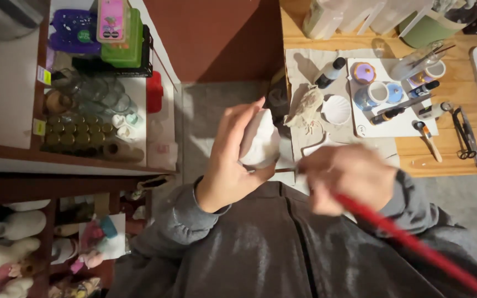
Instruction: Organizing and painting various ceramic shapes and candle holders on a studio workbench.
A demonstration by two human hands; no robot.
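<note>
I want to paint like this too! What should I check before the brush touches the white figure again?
1. Left hand grips the white figure firmly: ok.
2. Right hand holds the red brush: ok.
3. Brush tip sits near the figure: ok.
4. Paint on the bristles: cannot tell, blurred.
5. Paint pots within reach on the table: ok.
6. Scissors away from the hands: ok.

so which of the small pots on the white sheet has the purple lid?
The small pot at the white sheet's top-left corner: its lid is purple with an orange centre. The neighbouring pots show white or blue tops.
</note>
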